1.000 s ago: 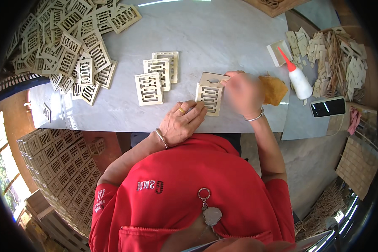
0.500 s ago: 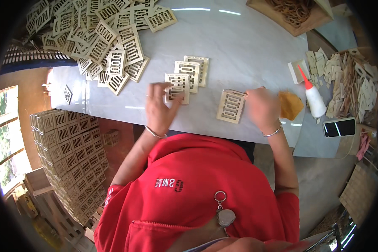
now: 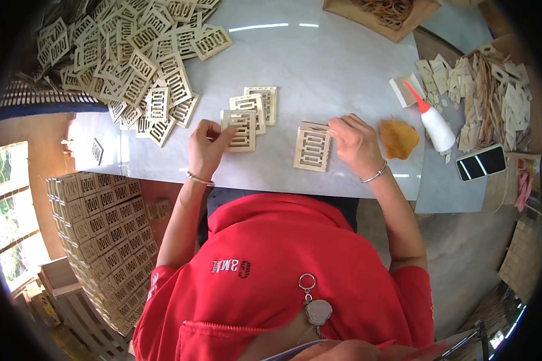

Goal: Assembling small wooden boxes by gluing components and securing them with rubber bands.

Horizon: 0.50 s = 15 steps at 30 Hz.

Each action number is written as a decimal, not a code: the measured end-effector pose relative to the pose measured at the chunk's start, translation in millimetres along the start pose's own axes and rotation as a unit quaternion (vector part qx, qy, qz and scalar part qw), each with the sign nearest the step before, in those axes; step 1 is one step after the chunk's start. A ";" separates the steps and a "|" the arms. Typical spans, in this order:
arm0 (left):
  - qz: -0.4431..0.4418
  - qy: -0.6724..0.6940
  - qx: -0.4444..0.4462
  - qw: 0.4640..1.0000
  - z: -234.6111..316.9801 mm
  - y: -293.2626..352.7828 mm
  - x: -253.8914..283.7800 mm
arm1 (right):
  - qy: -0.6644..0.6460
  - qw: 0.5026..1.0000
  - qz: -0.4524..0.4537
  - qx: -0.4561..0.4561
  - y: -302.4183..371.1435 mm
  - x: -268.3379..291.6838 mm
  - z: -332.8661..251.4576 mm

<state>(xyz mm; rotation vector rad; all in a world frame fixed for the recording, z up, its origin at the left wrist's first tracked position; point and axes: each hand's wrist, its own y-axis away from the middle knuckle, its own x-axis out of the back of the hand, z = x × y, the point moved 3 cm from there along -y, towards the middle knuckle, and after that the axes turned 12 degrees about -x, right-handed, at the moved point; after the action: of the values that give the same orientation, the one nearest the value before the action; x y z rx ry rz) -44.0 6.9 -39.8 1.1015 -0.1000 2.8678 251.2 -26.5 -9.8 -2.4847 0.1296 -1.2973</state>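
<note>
My left hand (image 3: 206,147) is closed, thumb and fingers pinching the left edge of a slotted wooden panel (image 3: 242,137). That panel is the nearest of three overlapping ones, with a middle panel (image 3: 259,120) and a far panel (image 3: 271,99) fanned out behind it. To the right, my right hand (image 3: 358,144) grips the upper right corner of another slotted panel (image 3: 312,150), which leans slightly on the grey tabletop (image 3: 295,60). A second layer seems to show along its top edge; I cannot tell whether it is a separate piece.
A big heap of slotted panels (image 3: 138,72) covers the far left. An orange-brown pad (image 3: 398,138), a white glue bottle (image 3: 438,129) with red nozzle, a phone (image 3: 482,162) and wood scraps (image 3: 494,90) lie right. Stacked wooden boxes (image 3: 102,222) stand lower left.
My left fingers, spread over the nearest panel before, have closed at its left edge. My right hand still holds its panel's upper corner. The whole view has shifted slightly.
</note>
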 end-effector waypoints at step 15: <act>-0.068 0.221 -0.037 0.972 57.0 12.4 -53.0 | -0.041 0.998 -0.037 -0.040 5.9 -2.6 8.4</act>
<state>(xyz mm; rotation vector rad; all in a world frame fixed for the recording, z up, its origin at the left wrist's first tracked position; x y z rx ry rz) 32.1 -12.4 -33.5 0.4185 -0.1008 2.8758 256.9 -29.3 -18.3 -2.6292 0.0728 -1.2387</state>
